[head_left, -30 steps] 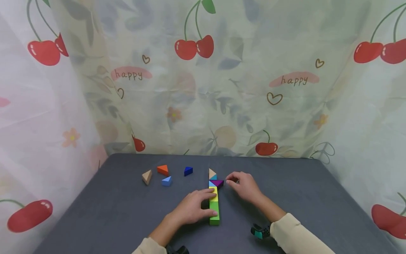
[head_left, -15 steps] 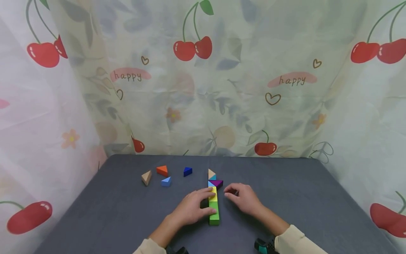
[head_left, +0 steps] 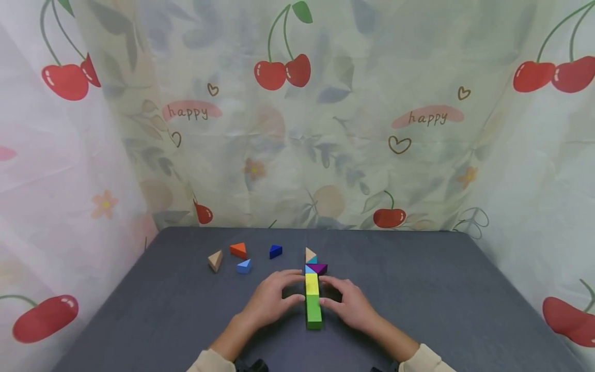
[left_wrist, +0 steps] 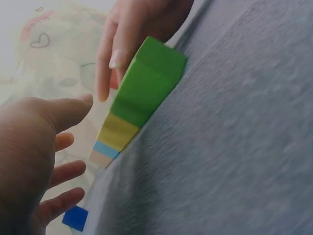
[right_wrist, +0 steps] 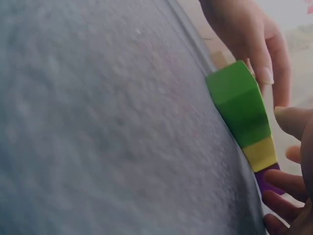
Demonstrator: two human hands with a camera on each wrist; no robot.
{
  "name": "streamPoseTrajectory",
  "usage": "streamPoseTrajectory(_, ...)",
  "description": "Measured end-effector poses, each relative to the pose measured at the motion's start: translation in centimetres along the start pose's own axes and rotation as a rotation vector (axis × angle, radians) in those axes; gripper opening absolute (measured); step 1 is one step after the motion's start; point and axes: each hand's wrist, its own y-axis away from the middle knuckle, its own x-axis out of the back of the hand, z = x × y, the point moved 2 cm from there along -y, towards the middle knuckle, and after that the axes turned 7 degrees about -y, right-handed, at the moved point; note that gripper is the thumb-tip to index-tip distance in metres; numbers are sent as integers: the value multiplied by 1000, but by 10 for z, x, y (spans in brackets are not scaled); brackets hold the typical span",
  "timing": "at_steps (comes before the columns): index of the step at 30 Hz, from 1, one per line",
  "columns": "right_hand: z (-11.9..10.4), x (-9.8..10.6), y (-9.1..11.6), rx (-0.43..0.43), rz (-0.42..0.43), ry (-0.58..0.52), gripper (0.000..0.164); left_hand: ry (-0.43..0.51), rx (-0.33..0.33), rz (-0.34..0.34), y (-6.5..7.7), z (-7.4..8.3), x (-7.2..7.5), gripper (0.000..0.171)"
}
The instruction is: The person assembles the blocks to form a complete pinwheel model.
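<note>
A straight row of painted blocks runs down the middle of a dark-grey cloth-covered table (head_left: 418, 289): a green rectangular block (head_left: 314, 311) at the near end, a yellow rectangular block (head_left: 311, 284) touching it, a purple triangular block (head_left: 318, 268) beyond. I see the left hand (head_left: 271, 296) and right hand (head_left: 351, 305) flanking the row, fingers spread and gently bent, pinching nothing; whether any fingertip touches, I cannot tell. I judge the blocks light, stiff and sturdy, probably wood, their smooth faces liable to slide at the joins. I would hold the long flat sides of green and yellow, pressing evenly. The widest room lies rightward; far left, a navy-blue triangular block (head_left: 276, 251) and an orange triangular block (head_left: 239, 250) limit movement, and a cherry-printed curtain (head_left: 297, 124) hangs behind the far edge.
</note>
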Motion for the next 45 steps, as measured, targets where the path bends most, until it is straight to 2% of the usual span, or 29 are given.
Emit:
streamPoseTrajectory(5, -2, -5, 3, -13, -25, 7, 63, -35, 10, 54, -2, -7, 9, 43)
streamPoseTrajectory(11, -4, -8, 7, -31, -48, 18, 71, -105, -7, 131, -8, -18, 20, 40)
streamPoseTrajectory(17, -7, -10, 9, -35, -64, -21, 70, -185, -21, 185, -18, -35, 29, 39)
streamPoseTrajectory(23, -6, -12, 10, -16, -75, -33, 67, -288, 5, 208, -29, -51, 37, 40)
streamPoseTrajectory(28, -6, -12, 11, -11, -78, -48, 67, -329, 60, 179, -39, -58, 42, 40)
streamPoseTrajectory(34, -6, -11, 12, 19, -78, -43, 62, -327, 162, 92, -53, -65, 45, 44)
streamPoseTrajectory(41, -6, -11, 11, 4, -71, -52, 61, -312, 244, -8, -68, -73, 37, 49)
streamPoseTrajectory(45, -7, -11, 11, -13, -75, -52, 61, -325, 277, -34, -72, -77, 31, 48)
